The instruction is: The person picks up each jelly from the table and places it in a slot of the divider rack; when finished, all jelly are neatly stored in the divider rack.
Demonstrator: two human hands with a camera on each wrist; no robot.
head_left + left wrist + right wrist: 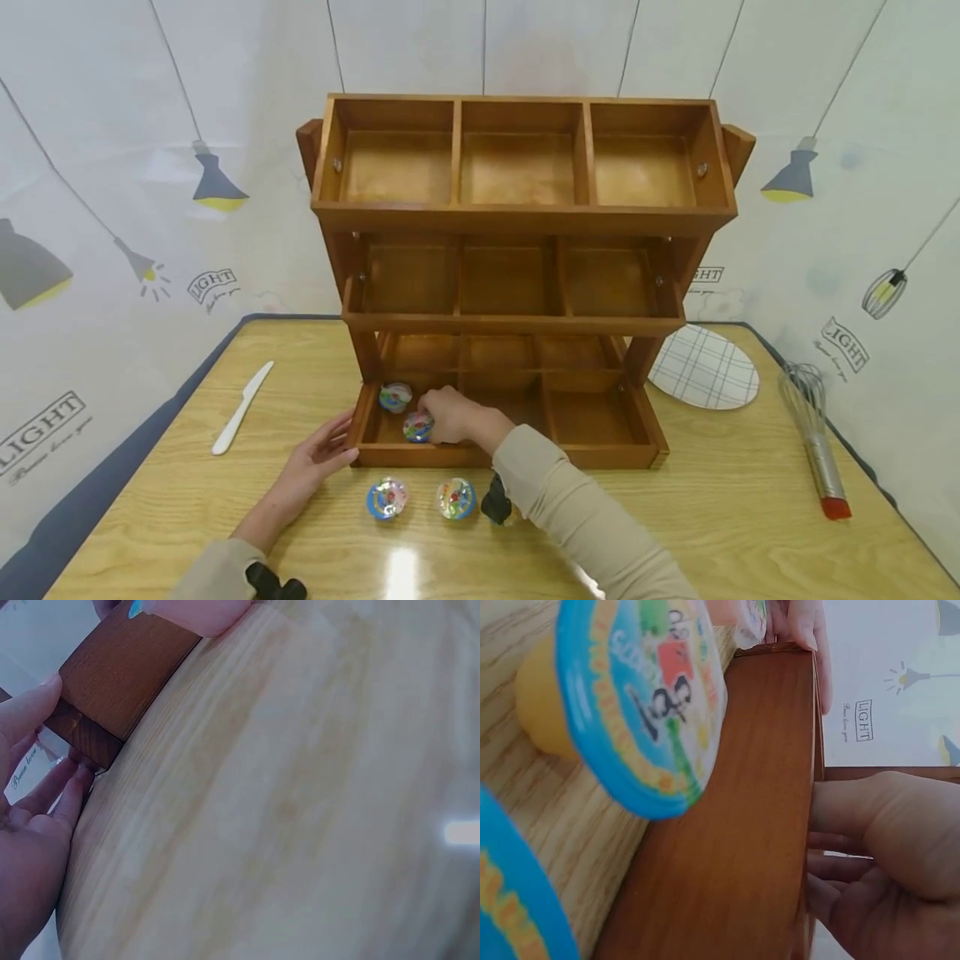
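Observation:
A brown wooden three-tier shelf (pixel 525 218) stands on the table. At its lower left corner my left hand (pixel 318 457) holds the frame, thumb at the front board (pixel 112 667) and fingers along the side. My right hand (pixel 452 417) reaches into the bottom tier's left compartment and pinches a jelly cup (pixel 418 427) with a printed lid; in the right wrist view its fingertips are hidden behind the board. Another jelly cup (pixel 395 397) sits behind it in that compartment. Two more, a pink one (pixel 387 498) and a yellowish one (pixel 456 498), stand on the table before the shelf.
A white knife (pixel 243 408) lies at the left. To the right are a checked oval plate (pixel 705 367) beside the shelf and a whisk (pixel 816 442) with a red handle end. A printed cloth backdrop (pixel 150 100) surrounds the table (pixel 750 517).

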